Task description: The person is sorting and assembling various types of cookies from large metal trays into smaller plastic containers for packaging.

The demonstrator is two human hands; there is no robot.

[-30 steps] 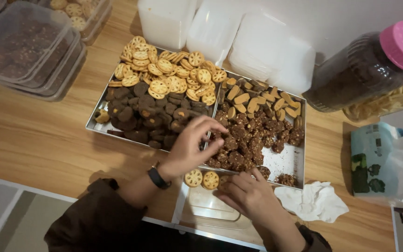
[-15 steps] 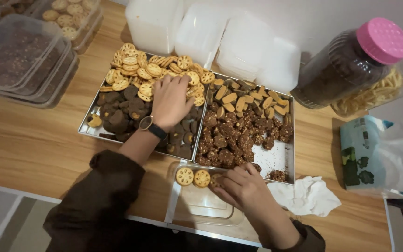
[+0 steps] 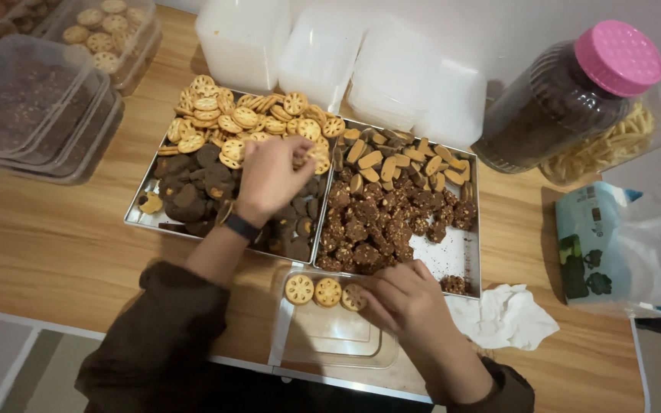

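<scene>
Two metal trays (image 3: 138,219) sit side by side on the wooden table. The left one holds round lattice cookies (image 3: 223,121) at the back and dark chocolate cookies (image 3: 189,191) in front. My left hand (image 3: 273,177) reaches over it, fingers closing on lattice cookies at the tray's right edge. My right hand (image 3: 403,300) rests at the clear plastic box (image 3: 330,336) near the front edge, fingertips touching the rightmost of three lattice cookies (image 3: 326,291) lined up in it. The right tray (image 3: 457,256) holds brown crumbly cookies (image 3: 376,222) and small oblong biscuits (image 3: 399,159).
White plastic containers (image 3: 330,61) stand behind the trays. Clear lidded boxes of cookies (image 3: 32,107) are stacked at the left. A jar with a pink lid (image 3: 568,92) lies at the right, beside a tissue pack (image 3: 598,245) and a crumpled tissue (image 3: 503,317).
My left hand has moved from the front of the trays up to the lattice cookies at the back. The camera has shifted a little. A third cookie now lies in the clear box.
</scene>
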